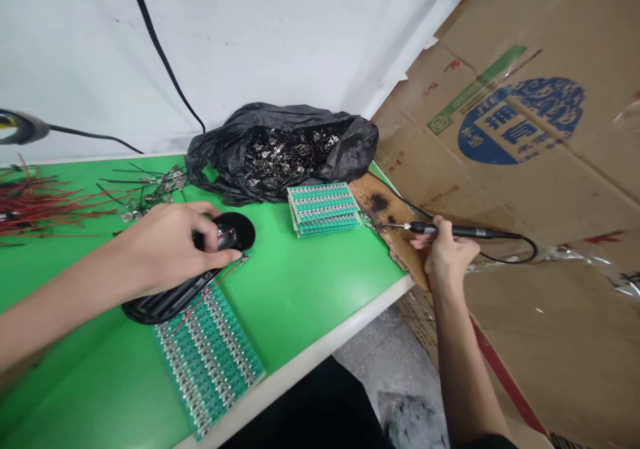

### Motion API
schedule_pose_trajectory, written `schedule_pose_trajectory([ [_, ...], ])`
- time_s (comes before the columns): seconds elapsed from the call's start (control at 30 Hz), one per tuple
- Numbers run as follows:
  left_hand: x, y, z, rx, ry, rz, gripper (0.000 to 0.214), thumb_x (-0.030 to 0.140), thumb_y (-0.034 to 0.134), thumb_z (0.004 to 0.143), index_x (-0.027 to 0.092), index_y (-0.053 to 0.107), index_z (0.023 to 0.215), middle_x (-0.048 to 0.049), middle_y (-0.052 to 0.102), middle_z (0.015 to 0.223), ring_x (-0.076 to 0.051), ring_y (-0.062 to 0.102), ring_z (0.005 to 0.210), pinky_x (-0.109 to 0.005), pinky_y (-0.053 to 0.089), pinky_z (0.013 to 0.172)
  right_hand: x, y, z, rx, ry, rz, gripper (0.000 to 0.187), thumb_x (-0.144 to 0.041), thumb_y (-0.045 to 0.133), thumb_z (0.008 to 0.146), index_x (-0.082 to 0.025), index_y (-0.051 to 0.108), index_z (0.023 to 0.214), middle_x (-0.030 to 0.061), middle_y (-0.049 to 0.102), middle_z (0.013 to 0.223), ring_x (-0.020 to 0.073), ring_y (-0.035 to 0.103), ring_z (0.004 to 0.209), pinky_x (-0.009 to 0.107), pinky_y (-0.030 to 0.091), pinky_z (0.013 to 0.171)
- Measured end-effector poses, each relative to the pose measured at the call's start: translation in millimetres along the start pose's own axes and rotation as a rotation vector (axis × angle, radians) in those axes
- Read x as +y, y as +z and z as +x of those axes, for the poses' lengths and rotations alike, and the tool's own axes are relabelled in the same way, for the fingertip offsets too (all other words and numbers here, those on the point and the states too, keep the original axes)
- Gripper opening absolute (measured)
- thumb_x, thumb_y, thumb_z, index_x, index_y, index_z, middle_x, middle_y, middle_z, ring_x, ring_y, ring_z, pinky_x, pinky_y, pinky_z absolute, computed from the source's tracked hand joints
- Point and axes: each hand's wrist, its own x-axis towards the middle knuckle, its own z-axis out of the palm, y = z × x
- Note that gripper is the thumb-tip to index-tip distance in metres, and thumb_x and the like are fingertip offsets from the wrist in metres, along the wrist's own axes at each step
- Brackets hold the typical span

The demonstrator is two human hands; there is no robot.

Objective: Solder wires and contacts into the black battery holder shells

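My left hand (173, 239) is closed on a black plastic housing (167, 302) with a round cup at its far end. The thumb tip is by a small metal part on a thin red wire (215, 287); whether it touches that part I cannot tell. Under the housing lies a green circuit board panel (215, 362) with rows of metal contacts. In my right hand (447, 252) is a black soldering iron (463, 231), held level, its tip pointing left over the brown board. A stack of green circuit board panels (325, 205) lies just left of the tip.
A black plastic bag (220, 152) of small metal parts stands against the wall. Red wires (40, 202) and black-wired parts (165, 185) lie at the left. A scorched brown board (395, 235) sits at the table's right edge, beside large cardboard (540, 222).
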Motion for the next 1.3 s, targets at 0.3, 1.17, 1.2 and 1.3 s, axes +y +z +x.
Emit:
schedule_pose_trajectory([
  [0.3, 12, -6.1, -4, -0.005, -0.037, -0.013, 0.049, 0.078, 0.049, 0.058, 0.032, 0.062, 0.048, -0.0137, 0.078, 0.114, -0.038, 0.066, 0.14, -0.042, 0.053, 0.102, 8, -4, 3, 0.1, -0.027, 0.133, 0.041, -0.044, 0.074, 0.107, -0.018, 0.069, 0.138, 0.0107, 0.073, 0.136, 0.0256, 0.075, 0.115, 0.047, 0.067, 0.097],
  [1.17, 13, -5.4, -1, 0.001, -0.106, -0.026, 0.046, 0.08, 0.049, 0.048, 0.035, 0.06, 0.041, -0.0107, 0.08, 0.106, -0.037, 0.066, 0.142, -0.041, 0.053, 0.098, 16, -26, 14, -0.507, -0.469, 0.266, 0.028, -0.04, 0.075, 0.108, -0.016, 0.072, 0.122, 0.0034, 0.075, 0.107, 0.0141, 0.073, 0.082, 0.029, 0.065, 0.071],
  [1.2, 14, -5.7, -2, 0.006, -0.107, -0.028, 0.046, 0.08, 0.048, 0.048, 0.036, 0.06, 0.041, -0.0109, 0.08, 0.105, -0.036, 0.066, 0.142, -0.04, 0.053, 0.097, 16, -28, 17, -0.535, -0.453, 0.263, 0.028, -0.04, 0.075, 0.108, -0.016, 0.072, 0.121, 0.0034, 0.075, 0.106, 0.0142, 0.073, 0.082, 0.029, 0.065, 0.072],
  [1.3, 17, -6.5, -4, 0.009, -0.105, -0.035, 0.046, 0.079, 0.047, 0.048, 0.035, 0.059, 0.04, -0.0104, 0.08, 0.102, -0.036, 0.07, 0.135, -0.039, 0.053, 0.091, 17, -33, 25, -0.616, -0.369, 0.256, 0.032, -0.045, 0.073, 0.108, -0.016, 0.073, 0.12, 0.0037, 0.075, 0.106, 0.0145, 0.073, 0.082, 0.03, 0.065, 0.072],
])
